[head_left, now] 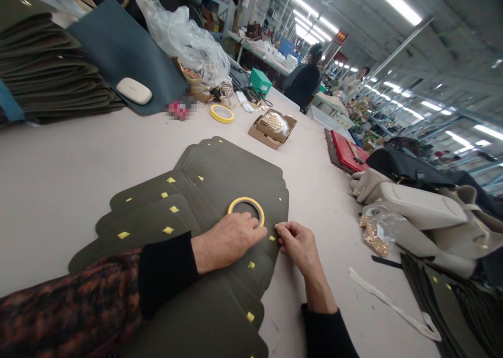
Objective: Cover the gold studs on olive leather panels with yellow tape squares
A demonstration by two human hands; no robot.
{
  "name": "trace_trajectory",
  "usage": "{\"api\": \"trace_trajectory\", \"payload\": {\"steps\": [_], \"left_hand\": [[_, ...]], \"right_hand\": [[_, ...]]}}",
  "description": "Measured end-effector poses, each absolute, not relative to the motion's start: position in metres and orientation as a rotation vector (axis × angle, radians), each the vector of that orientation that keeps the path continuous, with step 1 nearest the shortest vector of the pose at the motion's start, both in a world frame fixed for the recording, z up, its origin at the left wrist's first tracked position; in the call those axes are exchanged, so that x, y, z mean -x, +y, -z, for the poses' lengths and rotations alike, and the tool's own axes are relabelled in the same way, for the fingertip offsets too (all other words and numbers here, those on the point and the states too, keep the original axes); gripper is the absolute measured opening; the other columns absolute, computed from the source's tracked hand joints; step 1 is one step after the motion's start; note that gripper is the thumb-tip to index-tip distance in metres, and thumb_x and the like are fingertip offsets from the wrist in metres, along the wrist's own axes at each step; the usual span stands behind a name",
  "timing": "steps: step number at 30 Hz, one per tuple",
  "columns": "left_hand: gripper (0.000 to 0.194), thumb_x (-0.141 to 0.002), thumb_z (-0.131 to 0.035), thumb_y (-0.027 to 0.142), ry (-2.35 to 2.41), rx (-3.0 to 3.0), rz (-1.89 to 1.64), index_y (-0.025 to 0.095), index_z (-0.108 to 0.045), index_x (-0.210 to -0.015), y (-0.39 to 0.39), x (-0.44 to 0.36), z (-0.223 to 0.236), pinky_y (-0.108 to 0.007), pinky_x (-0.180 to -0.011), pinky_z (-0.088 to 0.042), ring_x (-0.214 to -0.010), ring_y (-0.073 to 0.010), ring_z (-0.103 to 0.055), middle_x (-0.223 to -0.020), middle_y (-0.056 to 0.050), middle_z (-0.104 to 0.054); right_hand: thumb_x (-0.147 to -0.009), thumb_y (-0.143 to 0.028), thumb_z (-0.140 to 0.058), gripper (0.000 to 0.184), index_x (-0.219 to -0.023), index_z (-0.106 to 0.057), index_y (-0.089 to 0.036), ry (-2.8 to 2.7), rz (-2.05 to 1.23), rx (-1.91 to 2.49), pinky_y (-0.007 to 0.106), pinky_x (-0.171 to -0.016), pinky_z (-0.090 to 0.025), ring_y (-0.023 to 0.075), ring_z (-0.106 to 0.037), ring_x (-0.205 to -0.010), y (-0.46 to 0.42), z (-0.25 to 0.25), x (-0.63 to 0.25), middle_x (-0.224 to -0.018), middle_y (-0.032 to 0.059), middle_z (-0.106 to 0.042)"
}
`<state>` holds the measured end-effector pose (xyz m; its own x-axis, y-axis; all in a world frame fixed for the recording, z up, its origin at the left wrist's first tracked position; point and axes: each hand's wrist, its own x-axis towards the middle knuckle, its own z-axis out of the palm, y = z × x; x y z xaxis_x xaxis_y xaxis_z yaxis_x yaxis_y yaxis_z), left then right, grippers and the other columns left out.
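My left hand lies flat with fingers stretched on a fanned stack of dark olive leather panels, its fingertips touching a yellow tape roll that rests on the top panel. My right hand is pinched at the panel's right edge around a tiny gold piece, too small to name. Small yellow tape squares dot the panels.
A second yellow tape roll and a cardboard box of gold hardware sit further back. A bag of gold fittings, beige bags and a red case lie right. Stacked olive panels are far left. A person stands beyond.
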<state>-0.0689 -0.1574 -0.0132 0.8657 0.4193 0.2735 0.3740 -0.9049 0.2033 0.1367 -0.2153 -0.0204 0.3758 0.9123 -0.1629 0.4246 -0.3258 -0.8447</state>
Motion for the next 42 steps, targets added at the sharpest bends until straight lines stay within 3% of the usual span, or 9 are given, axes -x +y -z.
{"api": "trace_trajectory", "payload": {"steps": [8,10,15,20,25,32,42], "left_hand": [[0.011,-0.086,-0.049,0.008,0.611,-2.873,-0.441,0.019,-0.053,-0.086,-0.158,0.069,0.012,-0.032,-0.066,-0.044,-0.077,-0.0209,-0.054,-0.084,-0.005,-0.060],[0.012,-0.086,-0.049,0.008,0.611,-2.877,-0.440,0.019,-0.053,-0.086,-0.158,0.069,0.012,-0.032,-0.065,-0.044,-0.077,-0.0210,-0.054,-0.083,-0.005,-0.060],[0.011,-0.086,-0.049,0.009,0.608,-2.874,-0.450,0.019,-0.053,-0.085,-0.157,0.069,0.013,-0.032,-0.064,-0.044,-0.075,-0.0209,-0.054,-0.083,-0.004,-0.060],[0.010,-0.087,-0.050,0.010,0.614,-2.872,-0.443,0.019,-0.053,-0.085,-0.157,0.070,0.012,-0.032,-0.063,-0.044,-0.075,-0.0205,-0.054,-0.084,-0.004,-0.061],[0.010,-0.088,-0.048,0.010,0.606,-2.881,-0.436,0.019,-0.052,-0.085,-0.157,0.070,0.014,-0.032,-0.063,-0.044,-0.076,-0.0212,-0.054,-0.085,-0.004,-0.061],[0.009,-0.092,-0.044,0.015,0.543,-2.857,-0.516,0.019,-0.052,-0.088,-0.154,0.073,0.013,-0.031,-0.067,-0.043,-0.077,-0.0196,-0.052,-0.086,-0.003,-0.059],[0.016,-0.097,-0.039,0.021,0.486,-2.754,-0.667,0.019,-0.054,-0.091,-0.150,0.080,0.008,-0.025,-0.065,-0.040,-0.073,-0.0151,-0.053,-0.081,-0.001,-0.058]], "right_hand": [[-0.079,-0.033,-0.054,0.020,-0.073,-0.068,-0.020,-1.565,-0.344,2.059,0.029,-0.064,-0.048,0.0188,-0.065,-0.065,-0.211,0.021,-0.130,-0.072,0.0039,-0.072],[-0.079,-0.035,-0.055,0.020,-0.076,-0.068,-0.020,-1.525,-0.349,2.057,0.029,-0.062,-0.048,0.0181,-0.065,-0.061,-0.210,0.024,-0.130,-0.069,0.0030,-0.071],[-0.085,-0.042,-0.054,0.042,-0.117,-0.058,-0.016,-1.291,-0.499,1.986,0.026,-0.044,-0.045,0.0143,-0.057,-0.043,-0.216,0.025,-0.139,-0.061,-0.0027,-0.065],[-0.091,-0.029,-0.050,0.020,-0.091,-0.066,-0.018,-1.834,-0.045,1.836,0.029,-0.069,-0.051,0.0167,-0.064,-0.071,-0.228,0.019,-0.150,-0.082,0.0061,-0.069],[-0.094,-0.020,-0.042,0.027,-0.093,-0.069,-0.016,-2.182,0.092,1.820,0.031,-0.078,-0.050,0.0197,-0.065,-0.082,-0.221,0.017,-0.144,-0.086,0.0096,-0.069],[-0.082,-0.027,-0.053,0.021,-0.083,-0.074,-0.020,-1.780,-0.283,2.173,0.028,-0.069,-0.048,0.0193,-0.067,-0.073,-0.199,0.012,-0.139,-0.080,0.0052,-0.074],[-0.078,-0.027,-0.054,0.021,-0.071,-0.070,-0.015,-1.732,-0.993,2.069,0.023,-0.055,-0.038,0.0146,-0.059,-0.061,-0.221,0.001,-0.143,-0.065,0.0014,-0.068]]}}
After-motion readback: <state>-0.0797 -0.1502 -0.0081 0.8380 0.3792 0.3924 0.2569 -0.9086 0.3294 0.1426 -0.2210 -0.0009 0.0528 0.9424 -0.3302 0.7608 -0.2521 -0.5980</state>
